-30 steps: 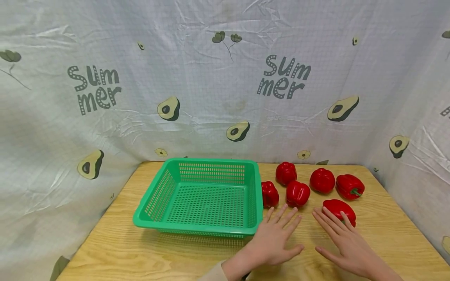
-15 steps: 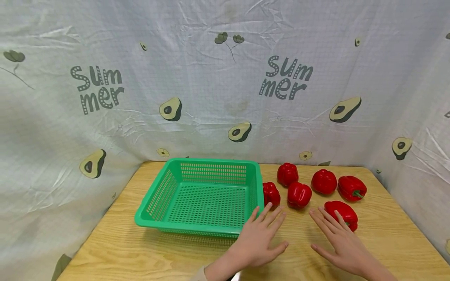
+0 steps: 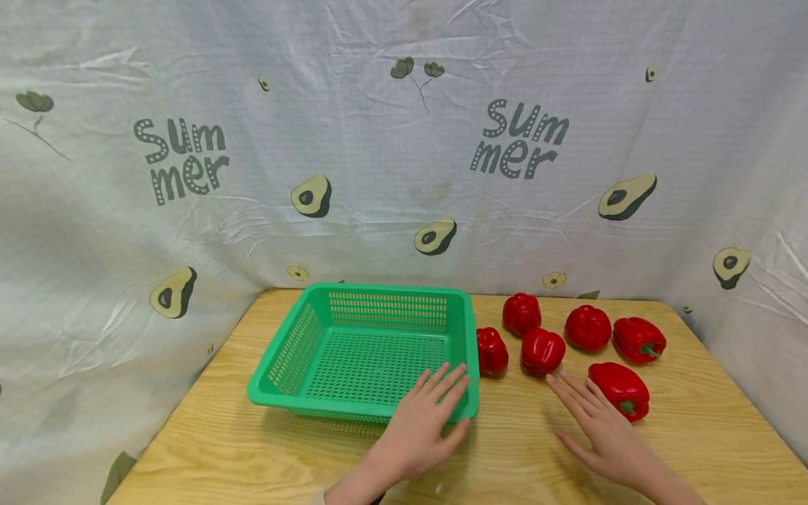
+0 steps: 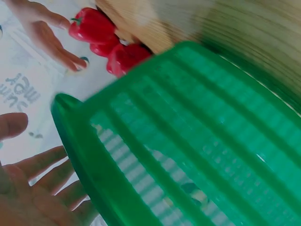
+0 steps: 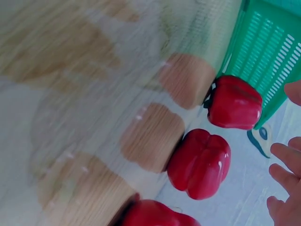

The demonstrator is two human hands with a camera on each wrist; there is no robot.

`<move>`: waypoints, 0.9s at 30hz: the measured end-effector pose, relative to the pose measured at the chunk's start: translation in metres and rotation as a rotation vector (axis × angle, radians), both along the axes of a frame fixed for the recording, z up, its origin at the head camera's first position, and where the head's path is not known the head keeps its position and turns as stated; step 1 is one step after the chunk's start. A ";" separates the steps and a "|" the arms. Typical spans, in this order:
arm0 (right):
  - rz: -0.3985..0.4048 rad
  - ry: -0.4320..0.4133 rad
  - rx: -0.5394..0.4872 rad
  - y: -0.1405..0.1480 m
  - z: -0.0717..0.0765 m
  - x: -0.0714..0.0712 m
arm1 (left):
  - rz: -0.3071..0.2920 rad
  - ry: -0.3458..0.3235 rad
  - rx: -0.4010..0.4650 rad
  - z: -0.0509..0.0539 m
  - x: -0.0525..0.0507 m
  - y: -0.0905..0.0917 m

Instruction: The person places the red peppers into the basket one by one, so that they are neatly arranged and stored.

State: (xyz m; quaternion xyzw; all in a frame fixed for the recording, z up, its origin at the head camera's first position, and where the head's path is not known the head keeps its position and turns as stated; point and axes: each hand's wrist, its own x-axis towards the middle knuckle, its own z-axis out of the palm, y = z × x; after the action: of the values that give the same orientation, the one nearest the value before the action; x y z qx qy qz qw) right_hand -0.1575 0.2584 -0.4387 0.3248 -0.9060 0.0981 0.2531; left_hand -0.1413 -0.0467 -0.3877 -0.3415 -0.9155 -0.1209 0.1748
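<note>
A green plastic basket (image 3: 362, 414) with slotted sides stands left of centre on the wooden table. Over its near right corner is my left hand (image 3: 419, 428), fingers straight and holding nothing; in the left wrist view the fingers (image 4: 51, 176) pass beside the basket rim (image 4: 77, 141). My right hand (image 3: 600, 435) hovers over the table with straight fingers, its fingertips near a red bell pepper (image 3: 620, 390) lying on its side. Another bell pepper (image 3: 543, 351) lies just beyond those fingertips. In the right wrist view, a bell pepper (image 5: 235, 102) sits beside the basket (image 5: 263, 52).
More red bell peppers stand farther back: one pepper (image 3: 522, 313) behind the middle, one pepper (image 3: 588, 328) to its right, and one pepper (image 3: 640, 340) at the far right. A pale printed cloth (image 3: 379, 140) hangs behind the table (image 3: 208, 435) and along its sides.
My left hand has moved left, from in front of the peppers to over the basket's near right corner. My right hand has shifted slightly left. The peppers and basket keep their places.
</note>
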 end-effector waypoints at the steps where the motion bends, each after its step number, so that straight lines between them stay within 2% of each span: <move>1: 0.011 0.001 0.000 0.000 0.000 -0.001 | 0.009 -0.015 0.008 0.000 0.000 -0.005; 4: 0.036 -0.004 -0.006 -0.002 -0.001 -0.005 | 0.043 -0.029 0.030 0.000 0.000 -0.021; 14: 0.089 0.006 -0.052 -0.010 -0.004 -0.013 | 0.190 0.128 0.154 -0.003 0.010 -0.092; 19: 0.120 0.014 -0.076 -0.011 -0.005 -0.019 | 0.251 0.188 0.205 -0.002 0.010 -0.123; 23: 0.110 0.014 -0.084 -0.013 -0.008 -0.023 | 0.264 0.230 0.251 -0.001 0.008 -0.141; 27: 0.088 0.017 -0.095 -0.018 -0.011 -0.027 | 0.234 0.273 0.299 -0.002 0.004 -0.158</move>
State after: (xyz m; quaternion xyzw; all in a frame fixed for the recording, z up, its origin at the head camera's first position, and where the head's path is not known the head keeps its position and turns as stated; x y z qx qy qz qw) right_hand -0.1847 0.2405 -0.4497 0.3529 -0.8829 0.1494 0.2713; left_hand -0.1369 -0.2042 -0.3899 -0.2163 -0.8887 -0.1869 0.3585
